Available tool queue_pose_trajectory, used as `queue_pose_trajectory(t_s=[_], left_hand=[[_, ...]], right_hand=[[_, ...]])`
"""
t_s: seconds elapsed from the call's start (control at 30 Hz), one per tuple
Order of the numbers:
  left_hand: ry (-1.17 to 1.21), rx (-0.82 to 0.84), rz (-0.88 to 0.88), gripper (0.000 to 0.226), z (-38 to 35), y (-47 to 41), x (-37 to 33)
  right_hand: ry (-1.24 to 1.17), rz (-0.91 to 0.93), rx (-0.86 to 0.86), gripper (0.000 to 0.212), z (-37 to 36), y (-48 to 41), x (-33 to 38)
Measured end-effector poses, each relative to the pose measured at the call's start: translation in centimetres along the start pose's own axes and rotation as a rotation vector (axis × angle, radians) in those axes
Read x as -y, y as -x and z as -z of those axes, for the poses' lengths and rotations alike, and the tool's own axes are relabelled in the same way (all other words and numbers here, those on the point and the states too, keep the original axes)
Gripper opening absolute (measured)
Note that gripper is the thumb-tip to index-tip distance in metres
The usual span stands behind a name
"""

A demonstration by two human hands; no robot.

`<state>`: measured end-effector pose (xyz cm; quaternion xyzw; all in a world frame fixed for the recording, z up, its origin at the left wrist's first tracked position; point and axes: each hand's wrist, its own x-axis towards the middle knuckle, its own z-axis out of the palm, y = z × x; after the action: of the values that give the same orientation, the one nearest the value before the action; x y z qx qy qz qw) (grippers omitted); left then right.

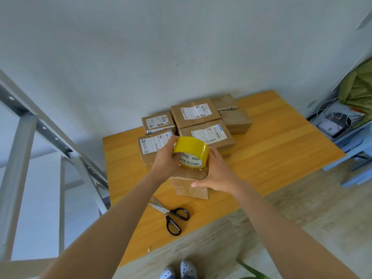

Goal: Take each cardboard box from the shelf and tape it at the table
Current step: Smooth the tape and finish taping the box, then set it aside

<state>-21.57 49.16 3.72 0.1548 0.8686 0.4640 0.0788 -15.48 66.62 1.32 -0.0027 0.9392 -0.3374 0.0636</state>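
A yellow tape roll point(191, 151) hovers over a small cardboard box point(191, 186) near the front of the wooden table point(271, 148). My left hand point(166, 158) grips the roll from its left side, fingers curled over its edge. My right hand point(216, 174) lies against the box's right side, thumb along the top front edge, fingers behind the roll. Clear tape covers the box's front. Behind it, several cardboard boxes point(194, 114) with shipping labels are stacked toward the wall.
Black-handled scissors point(171, 215) lie on the table in front of the box. A grey metal shelf frame point(22, 141) stands on the left. A blue stool point(350, 141) with devices and cables sits to the right. My feet point(179, 270) are below the table edge.
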Motion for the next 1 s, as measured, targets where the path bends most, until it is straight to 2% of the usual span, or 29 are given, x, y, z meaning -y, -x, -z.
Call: queue_pose_trajectory(t_s=[0.1, 0.2, 0.37, 0.43, 0.57, 1.0], left_hand=[[-0.092, 0.033, -0.066, 0.035, 0.3, -0.5, -0.9], [-0.269, 0.049, -0.128, 0.04, 1.7, -1.1, -1.0], [-0.807, 0.031, -0.117, 0.054, 5.5, -1.7, 0.5], [-0.907, 0.069, -0.089, 0.06, 5.8, -1.7, 1.1], [-0.936, 0.103, -0.075, 0.063, 5.1, -1.8, 2.8], [-0.838, 0.15, -0.051, 0.05, 3.9, -2.2, 5.6]], right_hand=[[0.032, 0.006, -0.021, 0.107, 0.3, 0.2, -0.5], [0.026, -0.049, -0.011, 0.112, 0.7, 0.6, -1.3], [0.009, -0.114, 0.016, 0.117, 1.1, 1.6, -2.8], [0.019, -0.11, 0.025, 0.117, 1.3, 1.5, -2.8], [0.022, -0.113, 0.036, 0.118, 1.3, 1.2, -2.7], [0.008, -0.127, 0.059, 0.119, 1.5, 0.9, -3.0]])
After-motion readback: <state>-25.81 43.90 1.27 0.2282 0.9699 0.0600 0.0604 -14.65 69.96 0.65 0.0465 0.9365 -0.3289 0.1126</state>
